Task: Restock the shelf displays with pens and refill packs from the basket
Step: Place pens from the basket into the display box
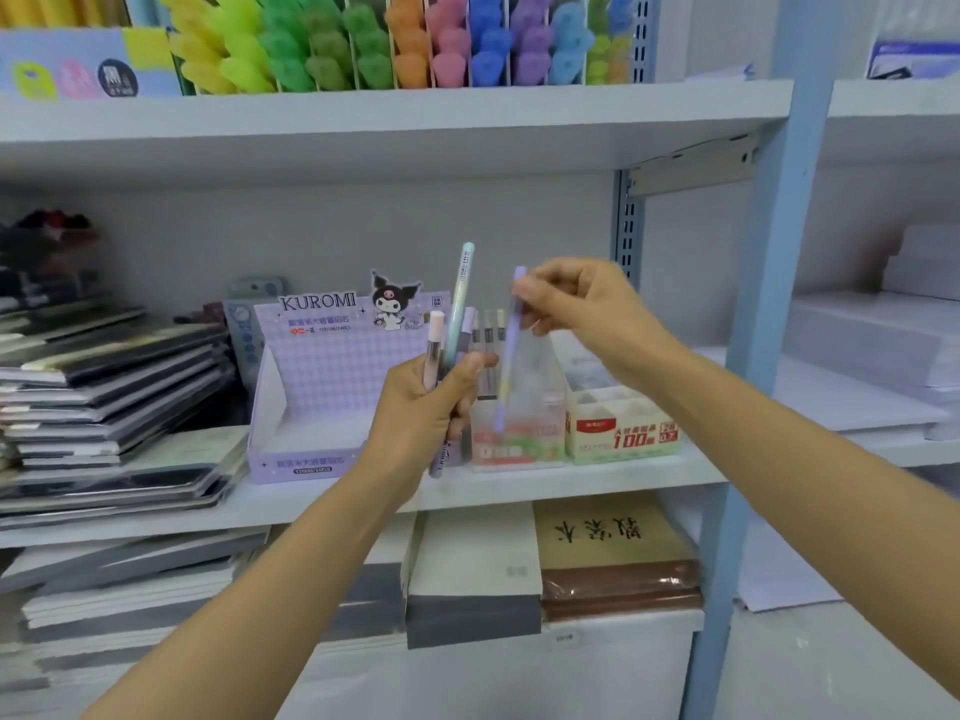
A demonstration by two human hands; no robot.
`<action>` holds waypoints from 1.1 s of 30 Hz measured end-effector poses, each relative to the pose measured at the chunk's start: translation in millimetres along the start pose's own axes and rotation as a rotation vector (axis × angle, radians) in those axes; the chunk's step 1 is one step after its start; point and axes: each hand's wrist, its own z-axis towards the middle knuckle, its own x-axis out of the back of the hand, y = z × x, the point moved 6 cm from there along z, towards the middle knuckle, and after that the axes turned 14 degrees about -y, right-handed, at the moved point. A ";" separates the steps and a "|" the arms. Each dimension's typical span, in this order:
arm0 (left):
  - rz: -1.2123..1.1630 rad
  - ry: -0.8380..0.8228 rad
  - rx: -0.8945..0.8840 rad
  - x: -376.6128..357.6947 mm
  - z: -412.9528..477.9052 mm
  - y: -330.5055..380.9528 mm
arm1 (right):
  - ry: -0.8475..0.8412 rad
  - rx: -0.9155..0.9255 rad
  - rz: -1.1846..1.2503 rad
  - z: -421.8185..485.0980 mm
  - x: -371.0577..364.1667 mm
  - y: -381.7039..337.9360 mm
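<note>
My left hand (423, 407) grips a bunch of pastel pens (457, 314) upright in front of the middle shelf; a green-capped one sticks up highest. My right hand (576, 309) pinches the top of a single purple pen (508, 356), which hangs down over a clear pen holder (519, 433) with several dark pens in it. Left of the holder stands a purple Kuromi display box (311, 366), its tray looking empty. A cream refill box (618, 423) with red print sits to the right. No basket is in view.
Stacks of dark notebooks (104, 387) fill the shelf's left side. The shelf above carries coloured foam-like items (395, 39) in dividers. Paper pads and a brown book (613, 558) lie on the lower shelf. A blue upright post (769, 304) borders the bay on the right.
</note>
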 end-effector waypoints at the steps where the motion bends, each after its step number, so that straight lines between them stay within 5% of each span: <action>1: 0.006 0.001 0.001 3.9 4.4 -0.1 | 0.051 0.023 0.015 6.7 11.5 -1.7; 7: 0.034 -0.024 0.017 16.7 20.0 -6.9 | 0.241 0.040 -0.197 32.5 54.6 16.1; 19: 0.032 -0.073 0.051 23.1 30.7 -21.1 | 0.048 -0.106 -0.542 52.4 29.0 58.3; 33: 0.015 -0.100 0.052 24.1 30.5 -27.6 | 0.011 -0.105 -0.532 61.2 32.4 54.6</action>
